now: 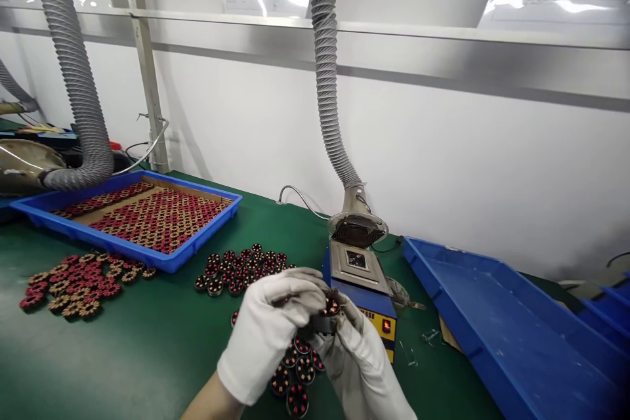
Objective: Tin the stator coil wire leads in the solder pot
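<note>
Above a green workbench [147, 361], before the solder pot [367, 279] toward the bench's back edge, the right hand [361, 351] grasps a motor stator [325, 323]; the left hand's [275, 321] grip I cannot tell. Probably wire-dressing; next calls for steady fingers.

There are two gloved hands [272, 328], three ribbed hoses [325, 59], two metal hoods [355, 203] and one upright post [144, 52].

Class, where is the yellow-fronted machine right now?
In the head view, the machine stands just right of centre, behind the right hand, below the central hose.
</note>
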`<state>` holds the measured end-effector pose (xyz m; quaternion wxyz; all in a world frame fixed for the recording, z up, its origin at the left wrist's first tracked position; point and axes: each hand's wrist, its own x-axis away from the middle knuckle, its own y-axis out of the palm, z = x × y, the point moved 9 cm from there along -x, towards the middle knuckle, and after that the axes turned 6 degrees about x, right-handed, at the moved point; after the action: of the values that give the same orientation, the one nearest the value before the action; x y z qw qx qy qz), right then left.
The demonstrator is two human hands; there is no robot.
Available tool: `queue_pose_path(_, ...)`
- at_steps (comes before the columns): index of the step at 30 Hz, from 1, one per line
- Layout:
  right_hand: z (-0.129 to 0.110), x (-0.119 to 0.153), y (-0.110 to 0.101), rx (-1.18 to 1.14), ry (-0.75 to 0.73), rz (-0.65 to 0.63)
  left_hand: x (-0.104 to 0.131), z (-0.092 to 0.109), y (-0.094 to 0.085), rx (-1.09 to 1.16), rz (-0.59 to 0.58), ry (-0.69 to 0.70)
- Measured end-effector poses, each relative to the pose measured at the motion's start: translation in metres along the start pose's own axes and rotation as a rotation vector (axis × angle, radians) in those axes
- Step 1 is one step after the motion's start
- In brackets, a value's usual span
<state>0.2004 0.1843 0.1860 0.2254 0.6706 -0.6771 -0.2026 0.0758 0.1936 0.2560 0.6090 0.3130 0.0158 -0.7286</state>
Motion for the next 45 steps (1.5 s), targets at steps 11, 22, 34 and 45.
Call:
queue_pose_path(11, 0.009, 0.012, 0.018, -0.182, 0.092, -0.123, 0.000, -0.002, 0.007, -0.051, -0.108, -0.034)
queue_pose_path(22, 0.008, 0.013, 0.033, -0.352, 0.204, -0.287, 0.008, 0.019, 0.030, -0.526, -0.290, 0.216)
queue_pose_path(34, 0.017, 0.015, 0.026, -0.384, 0.250, -0.305, 0.004, 0.019, 0.028, -0.404, -0.400, 0.206)
queue_pose_path(45, 0.017, 0.017, 0.037, -0.294, 0.188, -0.356, 0.002, -0.002, 0.008, -0.097, -0.166, 0.005)
